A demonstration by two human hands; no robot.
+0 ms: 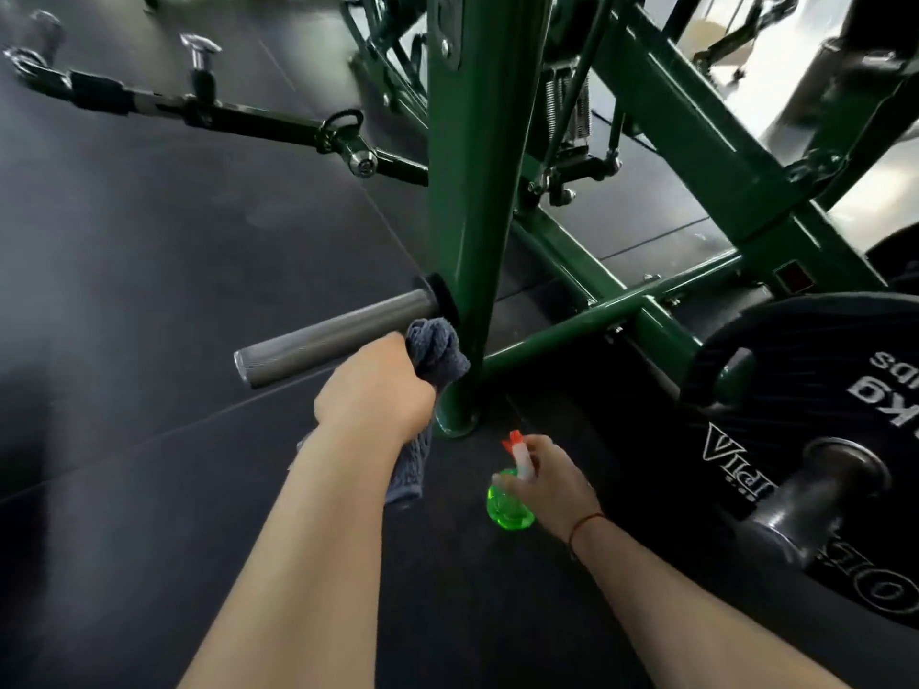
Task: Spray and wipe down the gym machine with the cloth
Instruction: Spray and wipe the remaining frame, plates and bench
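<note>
while the cloth [437, 353] is bunched in the left grip [373, 390], whose fingers are curled tight round it, the wad is pressed against the lower part of the green post [472, 216] of the gym machine [671, 121], just under the root of a grey metal peg [328, 343] that juts from the post. a loose end of the cloth is seen hanging below the wrist. the right grip [552, 482] is closed round the neck of a green spray bottle [509, 507], which is held low near the foot of the post but apart from it; its red and white nozzle [517, 450] is turned toward the post. whether the bottle rests on the floor [124, 251] cannot be told. to the right, a black weight plate [820, 390] with white lettering is carried on another peg. green frame bars are spread behind the post, and a coil spring [567, 106] is hung among them. at upper left a dark bar [238, 119] with chrome fittings is seen above the black rubber floor.
</note>
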